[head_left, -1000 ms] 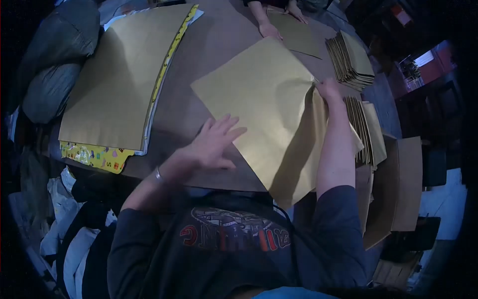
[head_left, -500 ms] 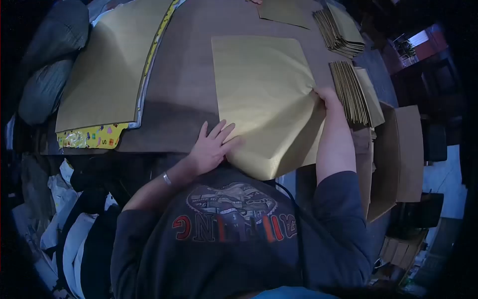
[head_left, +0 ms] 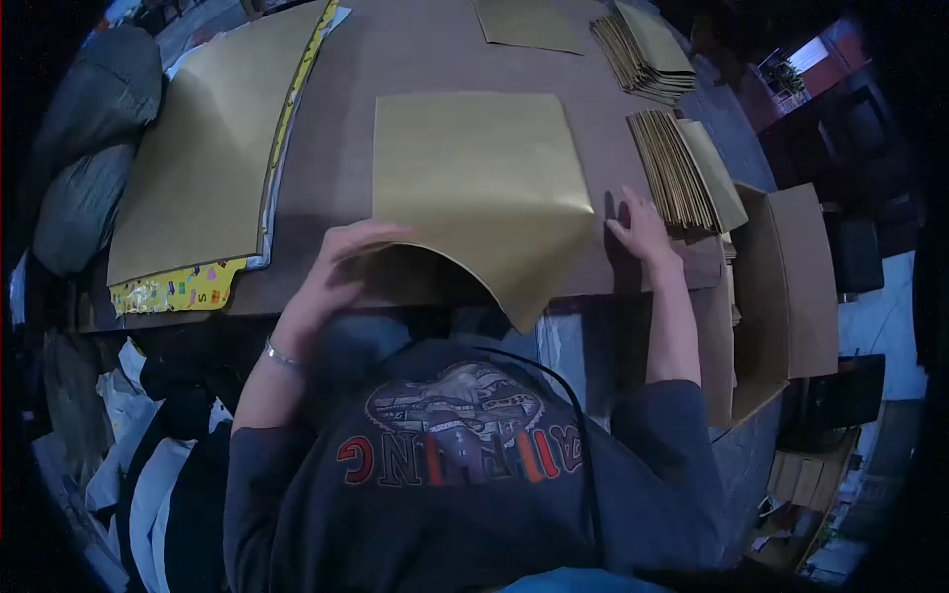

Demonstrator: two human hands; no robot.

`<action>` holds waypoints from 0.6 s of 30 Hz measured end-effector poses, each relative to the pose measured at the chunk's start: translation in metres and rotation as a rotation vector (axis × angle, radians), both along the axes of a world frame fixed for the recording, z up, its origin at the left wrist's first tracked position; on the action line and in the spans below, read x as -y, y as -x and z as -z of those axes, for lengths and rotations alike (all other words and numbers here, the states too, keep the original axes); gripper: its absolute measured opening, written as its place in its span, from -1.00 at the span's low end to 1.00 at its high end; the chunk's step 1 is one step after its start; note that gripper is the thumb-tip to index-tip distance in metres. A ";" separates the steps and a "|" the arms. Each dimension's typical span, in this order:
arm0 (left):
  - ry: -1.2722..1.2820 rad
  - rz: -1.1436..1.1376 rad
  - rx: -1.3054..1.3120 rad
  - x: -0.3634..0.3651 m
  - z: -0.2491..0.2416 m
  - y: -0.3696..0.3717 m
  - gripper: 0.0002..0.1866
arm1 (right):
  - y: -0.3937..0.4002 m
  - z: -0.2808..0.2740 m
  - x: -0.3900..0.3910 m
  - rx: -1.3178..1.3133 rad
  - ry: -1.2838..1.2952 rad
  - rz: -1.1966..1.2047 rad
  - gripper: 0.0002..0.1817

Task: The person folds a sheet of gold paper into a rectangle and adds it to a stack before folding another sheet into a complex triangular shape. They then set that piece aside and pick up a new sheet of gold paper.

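A sheet of gold-brown kraft paper (head_left: 474,163) lies in front of me on the table, its near edge arched up and one corner hanging over the table edge. My left hand (head_left: 336,265) grips the near left part of that sheet, fingers along the raised edge and thumb lower; the exact contact is partly hidden. Just right of the sheet, my right hand (head_left: 643,229) holds nothing, thumb and fingers apart, above or on the tabletop.
A larger brown sheet (head_left: 208,148) covers yellow patterned packaging (head_left: 178,292) at left. Stacks of folded brown paper (head_left: 672,178), (head_left: 633,59) stand at right, beside an open cardboard box (head_left: 806,287). Another brown sheet (head_left: 529,25) lies at the far edge. Grey bundles (head_left: 94,148) sit far left.
My right hand has let go of the sheet's right edge and moved beside it. My left hand went from spread on the sheet to holding its near edge, which now arches up.
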State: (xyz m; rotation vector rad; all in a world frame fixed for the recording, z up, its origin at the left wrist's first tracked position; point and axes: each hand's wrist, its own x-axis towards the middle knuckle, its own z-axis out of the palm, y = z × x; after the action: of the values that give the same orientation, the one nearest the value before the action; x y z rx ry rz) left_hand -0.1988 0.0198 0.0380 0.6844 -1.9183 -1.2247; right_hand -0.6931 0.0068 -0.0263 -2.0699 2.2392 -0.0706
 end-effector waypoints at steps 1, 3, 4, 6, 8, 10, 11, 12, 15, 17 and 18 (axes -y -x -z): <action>0.002 -0.093 0.063 0.005 0.016 -0.009 -0.55 | -0.019 -0.004 -0.009 0.055 -0.013 -0.039 -0.17; -0.054 -0.051 -0.109 0.017 0.043 -0.031 -0.51 | -0.057 -0.020 -0.023 0.177 -0.031 -0.106 -0.08; -0.049 -0.050 -0.106 0.020 0.046 -0.037 -0.51 | -0.062 -0.014 -0.025 0.180 -0.026 -0.106 -0.08; -0.184 -0.091 -0.117 0.027 0.049 -0.047 -0.45 | -0.070 0.005 -0.022 0.170 0.080 -0.127 -0.04; -0.278 -0.264 -0.137 0.041 0.064 -0.058 -0.46 | -0.081 0.011 -0.022 0.218 0.155 -0.154 -0.02; 0.044 -0.383 0.094 0.051 0.056 -0.064 -0.51 | -0.087 0.022 -0.023 0.200 0.258 -0.155 -0.02; 0.308 -0.372 0.091 0.036 0.004 -0.040 -0.64 | -0.089 0.024 -0.024 0.196 0.230 -0.124 -0.03; 0.312 -0.377 0.091 0.034 -0.018 -0.032 -0.64 | -0.090 0.028 -0.020 0.196 0.234 -0.129 -0.03; 0.304 -0.309 0.093 0.046 -0.064 -0.007 -0.69 | -0.093 0.046 -0.008 0.209 0.366 -0.095 -0.11; 0.298 -0.259 0.094 0.059 -0.081 0.003 -0.73 | -0.104 0.041 0.004 0.192 0.347 -0.032 -0.12; 0.295 -0.235 0.095 0.065 -0.085 0.006 -0.75 | -0.109 0.038 0.010 0.177 0.324 0.026 -0.13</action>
State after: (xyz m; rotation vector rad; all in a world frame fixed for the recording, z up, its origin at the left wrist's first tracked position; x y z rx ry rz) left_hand -0.2045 -0.0448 0.1229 0.7939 -1.9779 -0.7579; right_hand -0.5839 -0.0034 -0.0645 -2.0799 2.2678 -0.6324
